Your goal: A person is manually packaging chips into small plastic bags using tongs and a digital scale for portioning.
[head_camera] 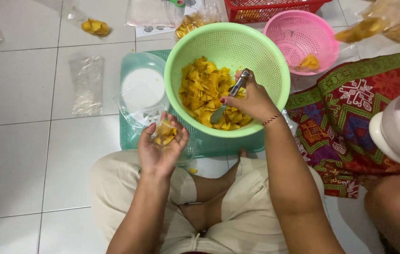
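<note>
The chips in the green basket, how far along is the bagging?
Done: one filled bag lies on the floor. In hand: the left hand holds a small bag partly filled, and the right hand has a spoon in the chips. Left: the green basket holds plenty.

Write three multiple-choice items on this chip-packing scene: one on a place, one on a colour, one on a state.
1. Where is the metal spoon?
A. On the floor tiles
B. In the green colander, held by the right hand
C. In the red basket

2. What colour is the smaller colander behind it?
A. Pink
B. Blue
C. White

3. What state is the small clear bag in the left hand in?
A. Empty
B. Sealed and lying flat
C. Partly filled with yellow chips

Answers: 1 B, the spoon's tip rests among the chips; 2 A, its mesh is pink; 3 C, a few chips show inside.
</note>
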